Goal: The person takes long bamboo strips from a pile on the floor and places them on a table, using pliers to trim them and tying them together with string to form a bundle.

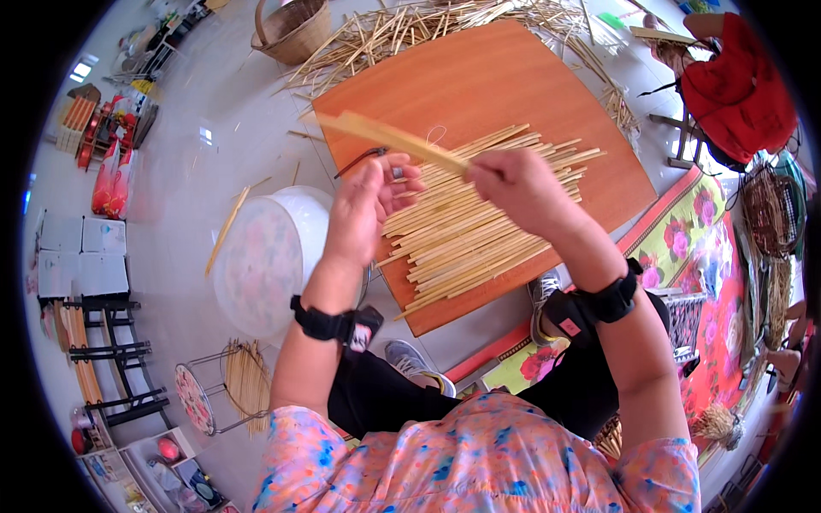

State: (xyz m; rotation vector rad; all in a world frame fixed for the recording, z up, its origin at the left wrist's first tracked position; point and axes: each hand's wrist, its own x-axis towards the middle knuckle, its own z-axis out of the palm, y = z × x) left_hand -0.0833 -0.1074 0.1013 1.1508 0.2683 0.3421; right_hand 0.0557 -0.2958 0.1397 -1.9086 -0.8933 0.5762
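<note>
Above the wooden table my right hand [522, 190] grips one end of a long flat yellow stalk [380, 135], which points up and to the left and is blurred toward its far end. Close under that stalk is my left hand [374, 201], with its fingers apart and slightly curled and a ring on one finger. Below both hands, a woven-looking row of straw stalks [479, 235] lies side by side across the table [487, 77]. Beside my left fingertips is a thin dark tool [363, 159], partly hidden, and a fine loop of thread [437, 135] shows near the stalks.
Loose straw [376, 38] is heaped beyond the table, next to a wicker basket [295, 32]. A round white stool [261, 265] stands at left with a stalk [227, 231] against it. A person in red [740, 94] sits at far right, near a flowered mat [676, 239].
</note>
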